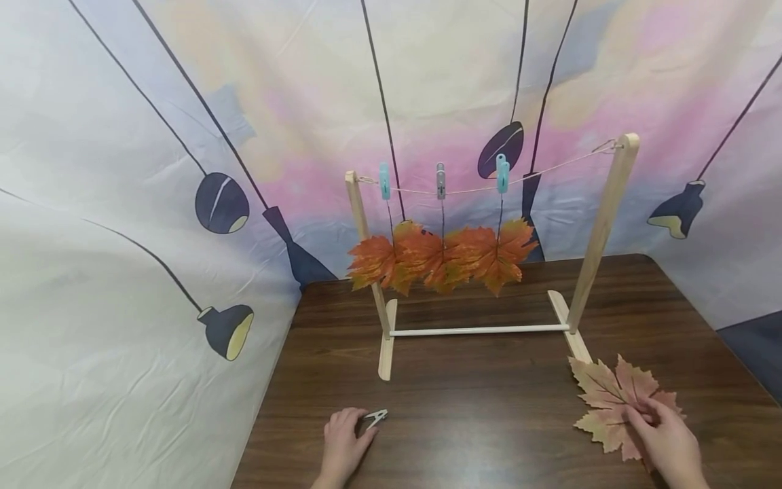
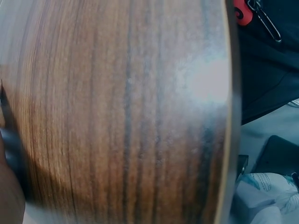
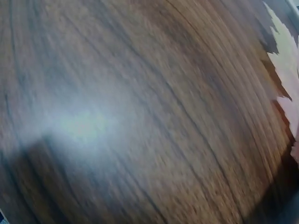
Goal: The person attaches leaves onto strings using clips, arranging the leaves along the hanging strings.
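Note:
Low at the left of the head view, my left hand (image 1: 343, 443) pinches a small pale clothespin (image 1: 377, 416) between thumb and fingers, close over the table. My right hand (image 1: 667, 441) grips a pale pinkish-tan artificial maple leaf (image 1: 601, 401) near its middle, at the table's right. The leaf's edge (image 3: 290, 77) shows at the right border of the right wrist view. In the left wrist view only a sliver of the left hand (image 2: 9, 193) appears; the clothespin is hidden there.
A wooden stand (image 1: 601, 238) with a white crossbar (image 1: 479, 331) carries a string (image 1: 556, 165). Several orange leaves (image 1: 436, 258) hang from it by two blue clothespins (image 1: 502, 174) and one grey clothespin (image 1: 440, 182). A printed cloth (image 1: 122, 285) hangs behind the brown table (image 1: 470, 394).

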